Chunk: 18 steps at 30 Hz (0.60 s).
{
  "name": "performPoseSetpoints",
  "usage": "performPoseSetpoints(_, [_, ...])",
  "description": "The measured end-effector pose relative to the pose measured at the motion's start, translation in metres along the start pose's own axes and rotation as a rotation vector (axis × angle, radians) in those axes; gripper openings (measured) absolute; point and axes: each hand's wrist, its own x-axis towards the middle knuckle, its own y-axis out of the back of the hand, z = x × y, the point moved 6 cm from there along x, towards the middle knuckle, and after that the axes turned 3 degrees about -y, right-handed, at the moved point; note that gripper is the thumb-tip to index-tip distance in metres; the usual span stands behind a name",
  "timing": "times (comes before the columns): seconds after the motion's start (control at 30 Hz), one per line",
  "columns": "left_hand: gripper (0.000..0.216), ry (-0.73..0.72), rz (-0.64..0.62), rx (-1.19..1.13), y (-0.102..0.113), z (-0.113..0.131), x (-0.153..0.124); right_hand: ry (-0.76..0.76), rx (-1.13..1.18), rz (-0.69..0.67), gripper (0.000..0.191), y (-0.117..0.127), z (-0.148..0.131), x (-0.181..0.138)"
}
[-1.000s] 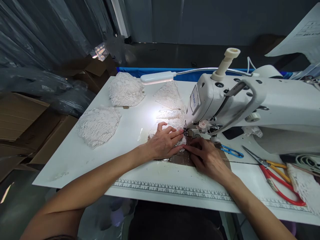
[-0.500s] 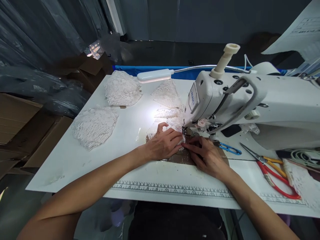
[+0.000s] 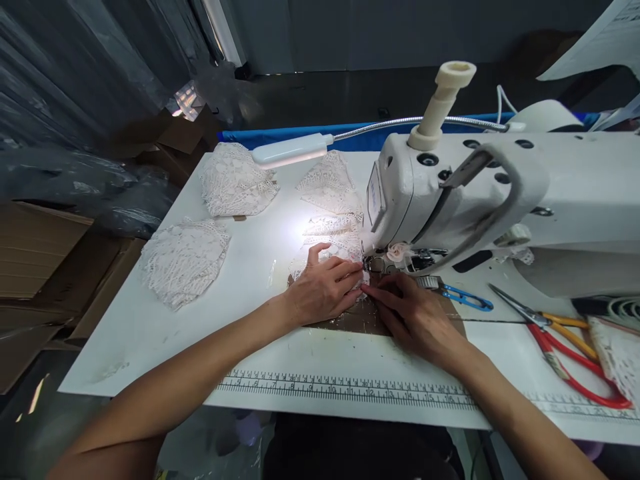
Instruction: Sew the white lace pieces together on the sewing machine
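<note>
My left hand rests palm down on a white lace piece, its fingertips against the cloth just left of the presser foot. One finger is bent up off the lace. Close by on the right, my right hand has thumb and fingers closed at the near edge of the same lace. The lace runs up to the needle area of the white sewing machine; part of it is hidden under my left hand. Beneath both hands lies a brown plate.
Two lace bundles sit on the left of the white table. Another lace piece lies behind. Blue thread snips and red-and-orange scissors are at right. A lamp hangs above. Cardboard boxes stand left.
The view has shifted slightly, so the machine and scissors appear larger and farther right. Both hands keep nearly the same hold on the lace beside the presser foot.
</note>
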Motion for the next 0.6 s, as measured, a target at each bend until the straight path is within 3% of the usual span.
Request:
performPoseSetpoints(0.4, [0.024,0.1,-0.087,0.034,-0.003,-0.008,0.007,-0.041,-0.145,0.02,0.037,0.005,-0.002,0.011])
performPoseSetpoints(0.6, [0.027,0.174,-0.061,0.062,-0.009,-0.002,0.007,-0.219,0.042,-0.028,0.041,0.005,0.013,0.003])
